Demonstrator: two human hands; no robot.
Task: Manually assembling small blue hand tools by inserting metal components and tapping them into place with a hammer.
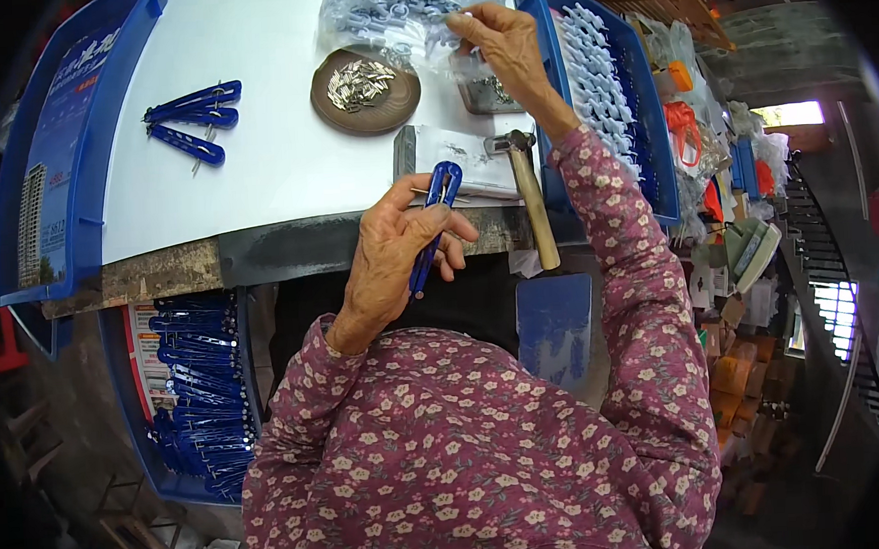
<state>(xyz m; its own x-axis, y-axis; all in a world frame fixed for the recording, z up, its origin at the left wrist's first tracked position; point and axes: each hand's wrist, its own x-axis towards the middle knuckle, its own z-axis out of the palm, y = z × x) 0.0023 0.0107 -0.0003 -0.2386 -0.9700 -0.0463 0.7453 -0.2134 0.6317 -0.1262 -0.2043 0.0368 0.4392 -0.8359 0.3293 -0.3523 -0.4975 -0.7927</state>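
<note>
A blue plastic thread snipper with thin metal blades (435, 220) is held in the left hand (391, 259), whose fingers are closed around its handle; it is kept just over the front edge of the white table top (255, 165). The right hand (509, 52) is stretched to the far side of the table, and its fingertips are pinched together on a clear plastic bag of pale small parts (396, 13). Between the two hands a round brown dish of small metal pieces (365, 89), a grey metal block (453, 159) and a wooden-handled hammer (530, 205) are placed close together, so little room is left there. More open surface is seen on the left part of the table, where only three blue snipper handles (193, 118) are lying. The table is bordered on the right by a blue plastic tray of white parts (603, 77), and below its left front edge a blue crate of blue handles (202, 396) is standing.
</note>
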